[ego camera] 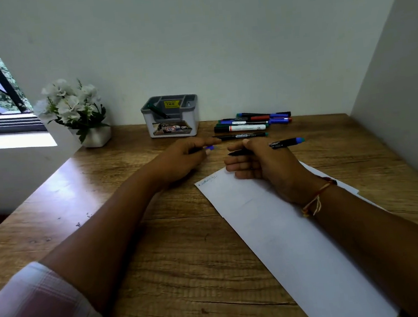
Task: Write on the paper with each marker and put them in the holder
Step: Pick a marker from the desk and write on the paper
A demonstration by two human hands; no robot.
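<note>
Gripping the blue-ended marker [286,142] across the middle of its barrel, the right hand [261,161] has its fingers curled round it just right of frame centre, the bare tip pointing left over the top corner of the paper [287,240]. Opposite it, the left hand [177,161] pinches a small blue cap [210,147] between its fingertips, close to that tip but not touching it. So the marker is uncapped and looks ready to write.

A faint scribble [206,181] already sits at the paper's upper left corner. Behind the hands, one black marker [241,136] lies alone on the wooden table [159,239], and a loose cluster of markers [253,122] waits right of centre. The grey-and-white holder [173,122] stands at upper centre against the wall with one dark marker [157,111] leaning inside.

By my judgement these markers are light, rigid and smooth, so they will roll if nudged. Best taken mid-barrel for carrying and nearer the tip for writing. The thin sheet will likely slide unless it is steadied.
</note>
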